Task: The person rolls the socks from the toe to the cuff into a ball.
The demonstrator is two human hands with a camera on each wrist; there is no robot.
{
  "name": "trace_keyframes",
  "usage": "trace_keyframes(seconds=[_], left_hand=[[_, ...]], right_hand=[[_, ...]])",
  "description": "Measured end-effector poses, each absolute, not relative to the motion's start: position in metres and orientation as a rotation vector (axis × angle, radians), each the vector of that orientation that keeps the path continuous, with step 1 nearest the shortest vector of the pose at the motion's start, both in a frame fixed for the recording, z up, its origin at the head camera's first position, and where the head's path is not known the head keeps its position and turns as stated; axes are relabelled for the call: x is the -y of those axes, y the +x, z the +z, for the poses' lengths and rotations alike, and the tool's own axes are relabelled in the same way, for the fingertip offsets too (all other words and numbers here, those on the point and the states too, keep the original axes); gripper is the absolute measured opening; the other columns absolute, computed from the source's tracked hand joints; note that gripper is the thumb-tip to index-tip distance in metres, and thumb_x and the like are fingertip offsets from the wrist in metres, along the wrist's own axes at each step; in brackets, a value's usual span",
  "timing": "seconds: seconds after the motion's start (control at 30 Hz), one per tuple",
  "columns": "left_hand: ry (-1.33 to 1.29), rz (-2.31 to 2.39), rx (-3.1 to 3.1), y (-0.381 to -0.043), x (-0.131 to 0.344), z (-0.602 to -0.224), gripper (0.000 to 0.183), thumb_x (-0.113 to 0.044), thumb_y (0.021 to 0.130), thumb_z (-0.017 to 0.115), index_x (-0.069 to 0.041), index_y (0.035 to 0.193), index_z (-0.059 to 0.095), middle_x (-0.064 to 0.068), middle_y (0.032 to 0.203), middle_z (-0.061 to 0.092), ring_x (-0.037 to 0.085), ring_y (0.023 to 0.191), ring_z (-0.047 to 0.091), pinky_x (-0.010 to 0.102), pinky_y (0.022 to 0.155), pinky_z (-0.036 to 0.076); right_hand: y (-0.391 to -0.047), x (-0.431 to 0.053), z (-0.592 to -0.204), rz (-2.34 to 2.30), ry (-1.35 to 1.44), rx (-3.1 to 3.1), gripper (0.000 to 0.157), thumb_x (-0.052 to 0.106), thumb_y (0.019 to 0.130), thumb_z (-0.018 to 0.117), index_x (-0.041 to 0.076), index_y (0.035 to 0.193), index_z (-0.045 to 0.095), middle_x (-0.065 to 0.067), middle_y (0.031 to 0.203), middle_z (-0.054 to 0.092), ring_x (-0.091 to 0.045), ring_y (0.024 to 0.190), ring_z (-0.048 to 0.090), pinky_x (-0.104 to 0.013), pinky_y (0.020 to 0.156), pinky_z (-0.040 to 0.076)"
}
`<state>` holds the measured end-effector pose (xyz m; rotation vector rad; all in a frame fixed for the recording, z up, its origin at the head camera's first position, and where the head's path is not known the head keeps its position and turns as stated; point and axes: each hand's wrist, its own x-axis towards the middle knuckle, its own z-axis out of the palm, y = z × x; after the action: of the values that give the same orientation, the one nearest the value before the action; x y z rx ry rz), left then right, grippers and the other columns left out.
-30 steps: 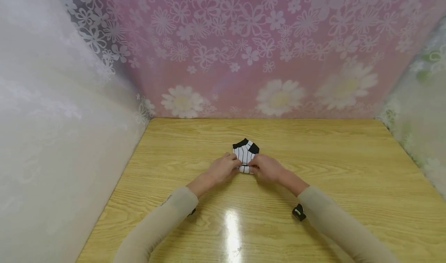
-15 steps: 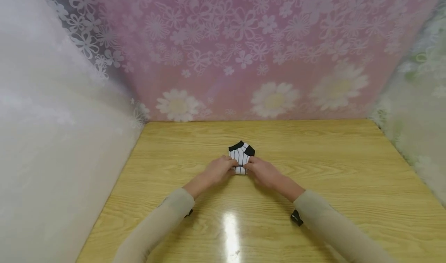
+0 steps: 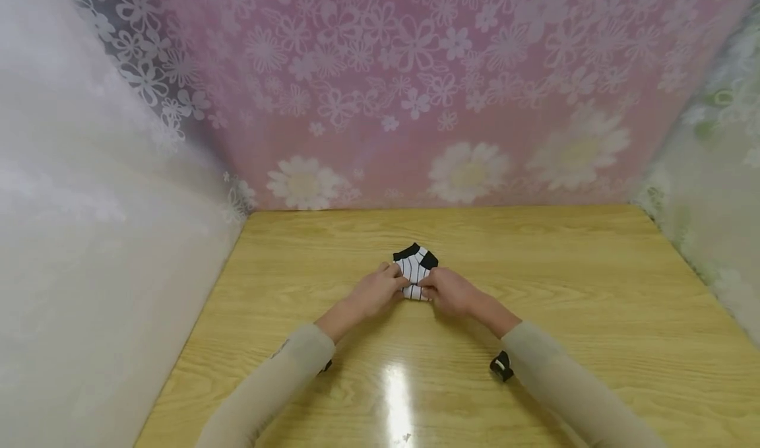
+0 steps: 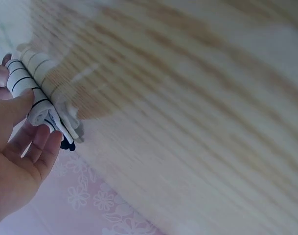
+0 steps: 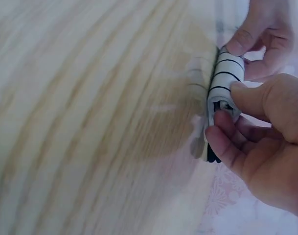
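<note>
A white sock (image 3: 412, 268) with thin black stripes, a black cuff and a black heel patch lies on the table, its cuff away from me. Its near end is turned into a roll, seen as a spiral at the side in the left wrist view (image 4: 40, 115). My left hand (image 3: 378, 291) pinches the left end of that roll between thumb and fingers. At the right end, my right hand (image 3: 456, 292) pinches it likewise, thumb (image 5: 249, 98) on top and fingertips at the open side. Whether one sock or a stacked pair lies there, I cannot tell.
The wood-grain table (image 3: 534, 256) is glossy and reflects a light near its front. Pink flowered cloth (image 3: 380, 105) hangs at the back, and pale sheets stand at the left (image 3: 89, 237) and right (image 3: 712, 204). Black straps (image 3: 501, 366) sit at the wrists.
The near end of the sock is rolled slightly further toward the cuff. Both hands keep their pinch on it. The head view has shifted a little.
</note>
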<state>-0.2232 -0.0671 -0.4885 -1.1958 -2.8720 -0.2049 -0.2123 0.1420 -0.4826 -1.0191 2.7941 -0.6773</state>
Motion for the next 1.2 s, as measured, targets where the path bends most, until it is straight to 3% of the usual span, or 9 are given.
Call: trace_keyframes(seconds=[0.17,0.33,0.6,0.83,1.2], left_hand=[[-1.183,-0.211,2.93,-0.222,0.067,-0.487,0.024,-0.019,0.099,0.063,-0.017,0.121,0.071,0.002,0.11,0.06,0.018,0.097,0.052,0.029,0.078,0.052],[-1.159,-0.327,2.992,-0.224,0.07,-0.486,0.024,-0.017,0.099,0.062,-0.014,0.122,0.07,0.002,0.113,0.061,0.018,0.098,0.054,0.031,0.08,0.052],[-1.172,-0.377,2.902,-0.226,0.07,-0.484,0.012,-0.017,0.095,0.068,-0.015,0.107,0.064,0.001,0.103,0.065,0.021,0.096,0.06,0.034,0.077,0.053],[-1.232,-0.289,2.832,-0.219,0.068,-0.482,0.016,-0.019,0.095,0.069,-0.014,0.11,0.068,0.004,0.106,0.058,0.019,0.099,0.051,0.029,0.08,0.051],[-1.253,-0.153,2.87,-0.213,0.061,-0.484,0.024,-0.019,0.1,0.06,-0.014,0.123,0.066,0.003,0.115,0.062,0.019,0.104,0.056,0.03,0.088,0.052]], right_hand=[[-0.2,-0.139,-0.483,-0.453,-1.123,-2.965,0.014,0.009,0.091,0.07,0.005,0.104,0.072,-0.005,0.093,0.063,-0.019,0.083,0.056,-0.035,0.072,0.051],[-0.193,-0.136,-0.488,-0.23,-1.305,-3.089,0.019,0.01,0.087,0.074,0.003,0.104,0.068,-0.009,0.097,0.058,-0.025,0.087,0.056,-0.037,0.074,0.053],[-0.199,-0.137,-0.485,-0.401,-1.109,-3.01,0.022,0.005,0.091,0.065,0.003,0.112,0.071,-0.007,0.096,0.059,-0.021,0.085,0.054,-0.037,0.073,0.052],[-0.204,-0.144,-0.481,-0.485,-1.102,-2.895,0.027,0.0,0.09,0.062,-0.002,0.115,0.071,-0.009,0.094,0.062,-0.017,0.08,0.054,-0.032,0.07,0.05],[-0.196,-0.149,-0.48,-0.473,-1.091,-2.94,0.024,0.006,0.089,0.069,0.0,0.112,0.072,-0.009,0.095,0.064,-0.02,0.082,0.056,-0.034,0.071,0.05]])
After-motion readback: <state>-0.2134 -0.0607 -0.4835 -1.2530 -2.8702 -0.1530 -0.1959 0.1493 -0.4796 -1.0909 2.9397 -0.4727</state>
